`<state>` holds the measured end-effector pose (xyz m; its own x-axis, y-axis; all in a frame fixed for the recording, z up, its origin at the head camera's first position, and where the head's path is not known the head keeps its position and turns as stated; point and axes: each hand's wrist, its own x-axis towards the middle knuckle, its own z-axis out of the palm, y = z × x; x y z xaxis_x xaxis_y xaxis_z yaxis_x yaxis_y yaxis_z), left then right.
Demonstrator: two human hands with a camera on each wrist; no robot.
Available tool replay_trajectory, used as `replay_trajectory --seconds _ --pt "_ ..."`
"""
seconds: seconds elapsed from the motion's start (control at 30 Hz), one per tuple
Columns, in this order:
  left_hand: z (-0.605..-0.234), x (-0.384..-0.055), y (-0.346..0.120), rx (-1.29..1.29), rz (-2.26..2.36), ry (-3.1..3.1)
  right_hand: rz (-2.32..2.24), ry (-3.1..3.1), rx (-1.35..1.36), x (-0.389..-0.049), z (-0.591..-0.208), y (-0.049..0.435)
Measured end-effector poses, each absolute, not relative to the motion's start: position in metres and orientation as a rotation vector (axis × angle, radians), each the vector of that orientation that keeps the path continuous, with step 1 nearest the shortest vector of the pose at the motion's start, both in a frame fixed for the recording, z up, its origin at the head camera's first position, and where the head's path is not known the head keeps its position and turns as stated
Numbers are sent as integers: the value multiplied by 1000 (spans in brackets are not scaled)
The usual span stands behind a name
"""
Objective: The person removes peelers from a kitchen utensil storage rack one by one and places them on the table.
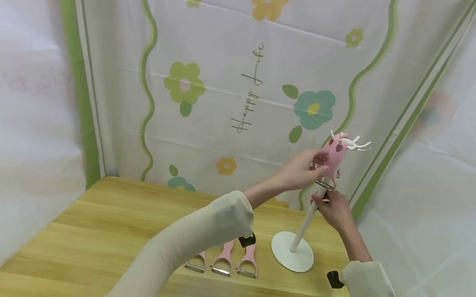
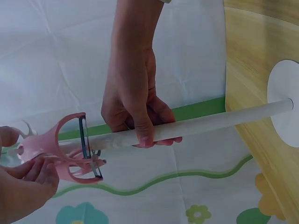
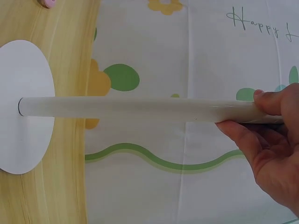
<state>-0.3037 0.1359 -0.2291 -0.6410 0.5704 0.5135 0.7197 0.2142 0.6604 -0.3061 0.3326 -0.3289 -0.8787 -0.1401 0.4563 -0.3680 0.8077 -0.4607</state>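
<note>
A white rack with a round base (image 1: 281, 259), an upright pole (image 1: 305, 226) and branching white hooks (image 1: 357, 144) stands on the table. Pink Y-shaped peelers (image 1: 334, 157) hang around its top, blades downward. My left hand (image 1: 301, 172) reaches to the top of the rack, its thumb and fingers pinching a peeler (image 2: 39, 145) by the handle. Lower down, my right hand (image 1: 335, 211) grips the pole just below the blades. In the right wrist view, the thumb and fingers of the right hand (image 3: 280, 154) close round the pole from both sides.
Three more pink peelers (image 1: 224, 255) lie in a row on the wooden table (image 1: 88, 239), left of the base, partly behind my left sleeve (image 1: 198, 229). A white flowered curtain (image 1: 221, 44) hangs behind the table, and white cloth (image 1: 447, 207) closes in the sides.
</note>
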Motion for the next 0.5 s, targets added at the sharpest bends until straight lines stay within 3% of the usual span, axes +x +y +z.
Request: replay_trajectory --seconds 0.5 --pt "-223 -314 159 -978 -1720 -2303 797 -2534 446 -308 -331 335"
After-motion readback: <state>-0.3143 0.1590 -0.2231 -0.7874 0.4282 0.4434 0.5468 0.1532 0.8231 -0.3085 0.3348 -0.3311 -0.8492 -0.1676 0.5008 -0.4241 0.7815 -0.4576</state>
